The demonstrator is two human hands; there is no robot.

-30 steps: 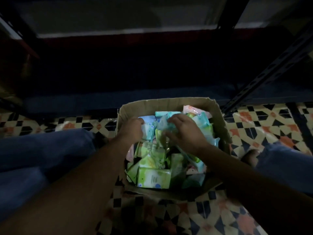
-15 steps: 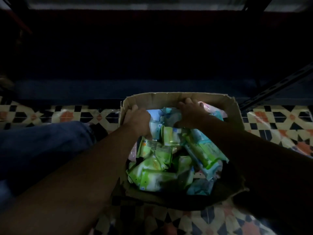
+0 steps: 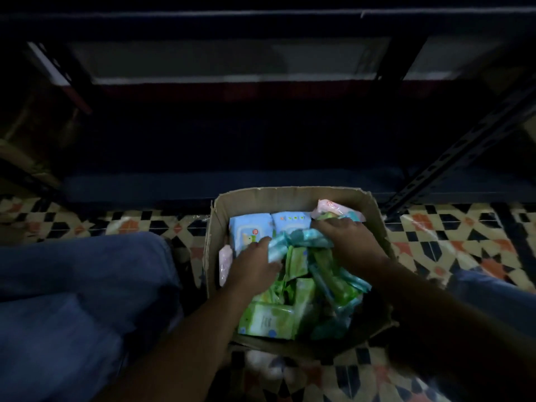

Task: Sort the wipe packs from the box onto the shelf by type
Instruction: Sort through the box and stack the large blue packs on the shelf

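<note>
A brown cardboard box [image 3: 290,198] sits on a tiled floor [image 3: 452,230] with a star pattern, near a dark metal shelf [image 3: 261,181] that runs along the far side. The box is full of wipe packs, all jumbled up.

Both hands are down inside the box. The left hand [image 3: 255,268] is on the left side of the pile, with its fingers bent over the edge of a teal pack [image 3: 298,240]. The right hand [image 3: 348,242] is on the right side, palm down on the same teal pack, fingers curled over it. The teal pack lies between the two hands and is touching both. It is too dark and blurry to tell if either hand is really gripping it or only pressing on it.

Two blue packs [image 3: 252,230] stand side by side at the far wall of the box, just past the left hand. A pink pack [image 3: 333,207] pokes up in the far right corner. Green packs [image 3: 266,319] lie in a heap on the near side, under the arms.

A leg in blue jeans [image 3: 87,285] is on the left of the box.
</note>
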